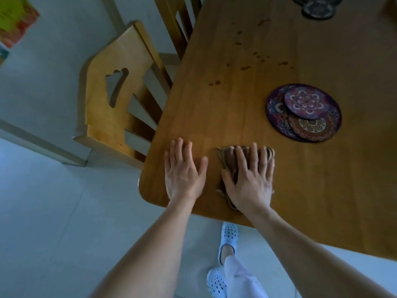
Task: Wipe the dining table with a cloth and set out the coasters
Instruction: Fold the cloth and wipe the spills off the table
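Right hand (249, 179) is pressing flat, fingers spread, on cloth (227, 160) at table (322, 196) corner; left hand (184, 171) is resting flat, empty. Advise even pressure, sweeping toward spots (245, 67); coasters (304, 103) are sitting stacked beyond.

No writing can be read: the coasters (304, 105) bear only mandala patterns, and the colourful sheet (15, 20) is blurred.

Most of the cloth (225, 160) lies hidden under the right hand (251, 181) at the worktop's (236, 104) near corner, and only its fringed edges show. At the worktop's far end, dark round discs (318, 8) are blurred and cut by the top edge — their pattern cannot be read.
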Tool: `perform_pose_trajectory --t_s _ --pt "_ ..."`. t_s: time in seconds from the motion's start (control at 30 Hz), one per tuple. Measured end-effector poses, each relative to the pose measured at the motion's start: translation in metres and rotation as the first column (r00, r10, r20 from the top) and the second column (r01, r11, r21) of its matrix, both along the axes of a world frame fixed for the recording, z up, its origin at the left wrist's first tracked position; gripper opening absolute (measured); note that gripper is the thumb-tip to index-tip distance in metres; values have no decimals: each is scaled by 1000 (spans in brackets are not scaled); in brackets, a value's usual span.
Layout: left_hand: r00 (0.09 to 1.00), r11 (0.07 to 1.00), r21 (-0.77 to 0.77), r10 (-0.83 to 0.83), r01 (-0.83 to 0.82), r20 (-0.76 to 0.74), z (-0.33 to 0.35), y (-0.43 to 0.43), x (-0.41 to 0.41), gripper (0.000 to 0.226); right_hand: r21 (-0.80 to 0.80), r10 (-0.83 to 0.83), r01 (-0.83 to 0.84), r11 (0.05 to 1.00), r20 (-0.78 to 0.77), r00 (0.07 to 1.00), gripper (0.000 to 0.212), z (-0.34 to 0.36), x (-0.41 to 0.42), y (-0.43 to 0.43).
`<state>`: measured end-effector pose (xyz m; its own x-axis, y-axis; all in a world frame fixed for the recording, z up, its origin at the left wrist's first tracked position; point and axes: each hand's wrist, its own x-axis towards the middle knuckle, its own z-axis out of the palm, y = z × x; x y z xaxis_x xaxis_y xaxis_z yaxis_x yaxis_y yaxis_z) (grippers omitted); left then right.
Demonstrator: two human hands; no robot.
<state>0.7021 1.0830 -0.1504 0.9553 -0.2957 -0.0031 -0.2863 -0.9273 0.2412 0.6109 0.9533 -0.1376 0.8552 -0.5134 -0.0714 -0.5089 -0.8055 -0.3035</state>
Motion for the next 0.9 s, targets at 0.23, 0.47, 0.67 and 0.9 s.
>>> perform_pose_trajectory --t_s 0.23,0.47,0.67,0.9 --pt "998 974 -226 34 -20 59 -5 11 21 40 -5 287 -287 958 26 957 60 -8 86 -11" --pt "996 972 -225 -82 73 -32 -2 -4 131 45 44 17 -21 999 102 995 57 -7 144 -64" --pt "996 974 -208 -84 87 23 -10 -6 147 49 45 -162 158 986 107 981 56 -8 203 -91" --pt "995 969 -230 -94 87 -19 -11 -7 148 49 19 28 -29 999 70 997 62 -6 279 -68"
